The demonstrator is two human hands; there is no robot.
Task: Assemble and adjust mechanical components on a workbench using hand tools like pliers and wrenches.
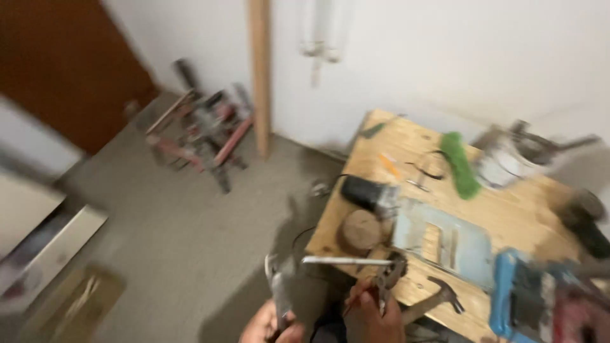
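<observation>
- The left hand sits at the bottom edge of the view, fingers wrapped around the handle of a metal tool that sticks up from the fist; blur hides what kind of tool it is.
- The right hand is just beside it, closed on the handles of a pair of pliers whose head points up and away from the person.
- The pliers' head meets one end of a thin metal rod, which lies level, reaching left over the near edge of the table; whether the pliers actually grip it cannot be told.
- The rod's free end is just above the left hand's tool.
- Both hands are held off the near corner of a wooden table, which stands against a white wall on a grey floor.
- On the table near the rod: a round brown block, a dark cylinder and a pale blue metal plate.
- A hammer lies right of the pliers, near the table edge, and a blue vise stands further right.
- Further back lie a green brush-like thing and a metal pot.
- Across the floor, a reddish metal frame lies beside a wooden post near a brown door.
</observation>
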